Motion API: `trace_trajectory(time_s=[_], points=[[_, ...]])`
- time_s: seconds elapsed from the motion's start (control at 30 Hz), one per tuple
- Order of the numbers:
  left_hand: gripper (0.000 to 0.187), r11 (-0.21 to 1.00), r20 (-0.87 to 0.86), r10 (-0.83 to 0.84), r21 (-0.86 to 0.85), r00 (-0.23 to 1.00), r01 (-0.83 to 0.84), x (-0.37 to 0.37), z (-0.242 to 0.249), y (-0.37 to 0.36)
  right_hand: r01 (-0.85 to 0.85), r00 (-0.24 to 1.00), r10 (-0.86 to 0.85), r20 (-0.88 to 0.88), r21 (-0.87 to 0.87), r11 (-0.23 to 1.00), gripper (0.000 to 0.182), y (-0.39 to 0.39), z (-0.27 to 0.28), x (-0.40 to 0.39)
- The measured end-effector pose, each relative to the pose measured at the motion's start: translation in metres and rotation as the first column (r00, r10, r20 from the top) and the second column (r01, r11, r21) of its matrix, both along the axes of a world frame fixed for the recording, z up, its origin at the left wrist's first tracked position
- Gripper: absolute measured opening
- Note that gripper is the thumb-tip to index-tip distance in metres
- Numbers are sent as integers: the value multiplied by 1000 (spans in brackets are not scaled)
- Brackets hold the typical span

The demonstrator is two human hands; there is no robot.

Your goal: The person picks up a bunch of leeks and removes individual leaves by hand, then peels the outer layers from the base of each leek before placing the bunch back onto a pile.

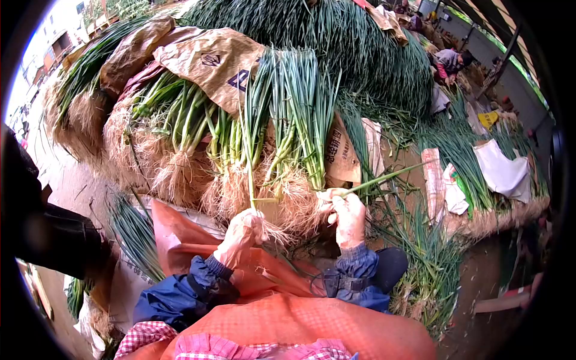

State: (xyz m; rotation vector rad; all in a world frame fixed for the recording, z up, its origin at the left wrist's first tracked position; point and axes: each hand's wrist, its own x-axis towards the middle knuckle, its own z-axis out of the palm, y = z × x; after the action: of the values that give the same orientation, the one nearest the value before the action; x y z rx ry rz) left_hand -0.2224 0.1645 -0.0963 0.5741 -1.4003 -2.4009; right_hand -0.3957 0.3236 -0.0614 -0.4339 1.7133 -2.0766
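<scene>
Orange mesh sacking [288, 327] fills the bottom of my view, draped over the lap, with a strip of pink checked cloth [198, 347] at the very edge and blue sleeves [180, 294] coming up out of it. From my seat behind the head camera, I see the left hand [243, 237] gloved and curled shut around the root end of a spring onion [249, 180]; its pale, hairy roots [276, 231] stick out to the right of the fist and its thin green leaf runs almost straight up, away from me, against the heap. The right hand [348, 217] sits a little higher and to the right, its fingers [333, 201] pinched together on a single green stalk [384, 178] whose long axis slants up and to the right, well past the hand. The two hands are near each other but apart, with the tuft of roots between them, so the left is the one nearer the onion's bulb end. Just beyond both hands stands a big stack of bundled spring onions [288, 120], roots toward me, greens pointing away, partly covered by tan printed sacks [210, 60]. Loose greens [429, 270] lie on the ground at right, beside white bags [504, 171]. Another person [450, 63] crouches far off at the upper right.
</scene>
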Motion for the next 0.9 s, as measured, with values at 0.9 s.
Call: trace_trajectory(time_s=[0.9], points=[[5, 959, -20, 273, 86, 962, -270, -17, 33, -12, -204, 847, 422, -322, 537, 819, 24, 56, -8, 5]])
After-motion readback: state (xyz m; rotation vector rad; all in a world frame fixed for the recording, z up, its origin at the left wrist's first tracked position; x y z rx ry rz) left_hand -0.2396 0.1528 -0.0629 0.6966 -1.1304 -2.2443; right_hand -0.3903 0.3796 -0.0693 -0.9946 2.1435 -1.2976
